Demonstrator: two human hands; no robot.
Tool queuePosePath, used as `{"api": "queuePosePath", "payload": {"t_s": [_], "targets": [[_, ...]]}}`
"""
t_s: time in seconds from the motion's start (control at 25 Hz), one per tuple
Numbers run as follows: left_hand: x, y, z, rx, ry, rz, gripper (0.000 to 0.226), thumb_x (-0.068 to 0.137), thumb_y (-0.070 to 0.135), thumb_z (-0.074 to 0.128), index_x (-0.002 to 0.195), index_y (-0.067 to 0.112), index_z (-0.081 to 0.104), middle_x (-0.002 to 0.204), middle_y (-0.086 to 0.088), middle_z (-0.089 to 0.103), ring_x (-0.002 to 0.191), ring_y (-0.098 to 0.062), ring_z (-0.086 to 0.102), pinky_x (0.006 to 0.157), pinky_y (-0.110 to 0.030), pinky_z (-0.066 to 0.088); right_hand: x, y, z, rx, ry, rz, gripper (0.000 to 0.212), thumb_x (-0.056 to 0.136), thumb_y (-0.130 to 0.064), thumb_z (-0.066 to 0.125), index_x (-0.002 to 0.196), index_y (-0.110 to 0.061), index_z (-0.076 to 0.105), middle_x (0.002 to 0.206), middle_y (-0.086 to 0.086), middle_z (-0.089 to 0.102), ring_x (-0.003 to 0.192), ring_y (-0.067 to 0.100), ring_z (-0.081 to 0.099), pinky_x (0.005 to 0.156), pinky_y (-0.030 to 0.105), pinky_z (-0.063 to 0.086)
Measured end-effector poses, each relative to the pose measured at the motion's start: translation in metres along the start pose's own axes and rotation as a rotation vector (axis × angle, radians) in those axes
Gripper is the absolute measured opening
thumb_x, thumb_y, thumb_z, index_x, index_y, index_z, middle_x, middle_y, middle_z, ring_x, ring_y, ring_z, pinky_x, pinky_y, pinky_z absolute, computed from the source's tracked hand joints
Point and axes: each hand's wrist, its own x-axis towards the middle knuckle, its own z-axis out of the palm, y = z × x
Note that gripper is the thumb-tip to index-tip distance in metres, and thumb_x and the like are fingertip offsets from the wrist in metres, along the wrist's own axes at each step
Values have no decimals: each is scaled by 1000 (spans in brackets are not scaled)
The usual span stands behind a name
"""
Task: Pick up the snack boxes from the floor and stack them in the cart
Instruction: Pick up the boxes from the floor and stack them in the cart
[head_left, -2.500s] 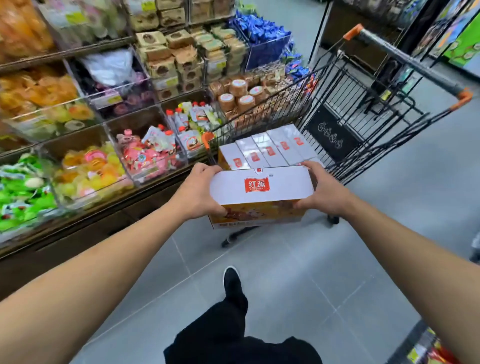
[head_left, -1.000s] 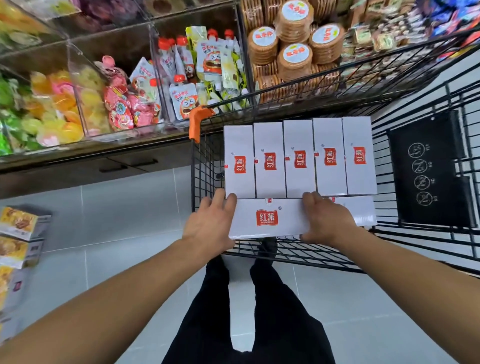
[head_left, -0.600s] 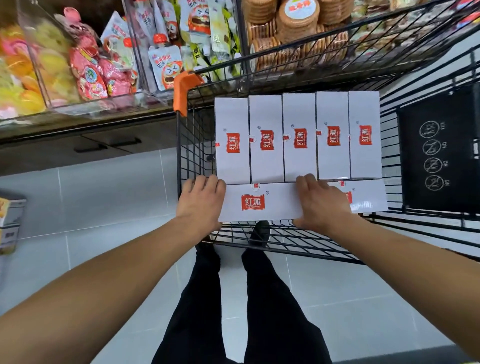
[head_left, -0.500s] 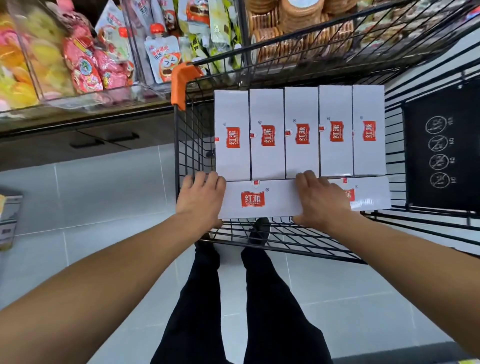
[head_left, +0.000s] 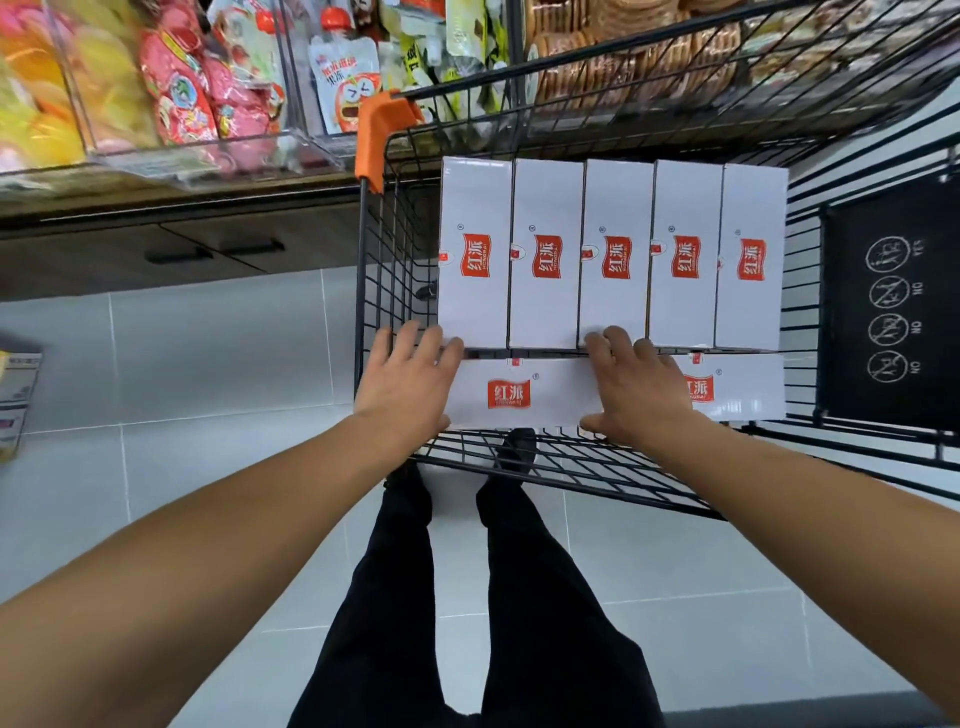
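A white snack box with a red logo (head_left: 519, 392) lies crosswise in the black wire cart (head_left: 392, 270), at the near end of its bed. My left hand (head_left: 410, 384) touches the box's left end with straight, spread fingers. My right hand (head_left: 636, 389) rests flat on its right end, thumb at the near edge. Another crosswise box (head_left: 743, 387) lies just right of it. Behind both, several identical boxes (head_left: 615, 254) sit side by side in a row. One more snack box (head_left: 15, 395) lies on the floor at the far left edge.
Shelves of sweets, drink pouches and biscuits (head_left: 343, 73) run along the far side of the cart. The cart's black seat flap with warning icons (head_left: 888, 306) stands at the right. My legs in black trousers (head_left: 467, 597) stand on the grey tiled floor.
The box I carried has gone down into the cart in front of the row. Both hands have loosened from gripping its ends, and their fingers now lie straight.
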Motion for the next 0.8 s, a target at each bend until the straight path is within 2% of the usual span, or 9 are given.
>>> {"api": "queuePosePath", "payload": {"t_s": [0.12,0.2,0.32,0.44,0.6,0.8], "targets": [[-16,-6,-18,-190,38,-5,83,78,49,66,145,19,27,153,-7,28,142,-30,19,118,-48,14,-5,-18,-28,53,15,-25,92,76,-53,69,145,-17,21,149,8,28,132,33,37,105,45,38],[-39,-17,-35,-331,100,-43,80,82,48,61,148,19,26,155,-5,26,144,-28,18,119,-47,16,-11,-50,-59,81,64,-110,86,82,-53,64,147,-15,23,152,9,27,135,33,34,108,44,35],[-98,-61,-55,-508,204,-207,76,86,48,57,149,20,25,156,-4,26,144,-27,20,118,-43,20,-26,-127,-114,123,209,-276,73,84,-46,62,143,-14,33,148,9,35,132,34,37,109,44,37],[-167,-113,-50,-648,269,-398,74,89,46,55,150,20,23,158,-2,23,145,-24,19,117,-40,23,-43,-205,-150,86,271,-426,69,84,-43,63,141,-12,37,144,9,38,132,32,37,112,41,32],[-284,-195,-10,-773,373,-685,74,89,46,55,150,20,23,159,0,22,145,-22,20,117,-36,22,-67,-347,-173,-95,300,-623,71,84,-45,63,141,-11,38,145,9,38,133,30,36,113,37,26],[-434,-284,66,-894,495,-979,73,87,45,59,148,16,30,154,-5,32,140,-26,32,114,-35,29,-112,-549,-159,-204,280,-808,72,81,-48,64,139,-11,43,140,9,44,129,31,41,109,38,35]]}}
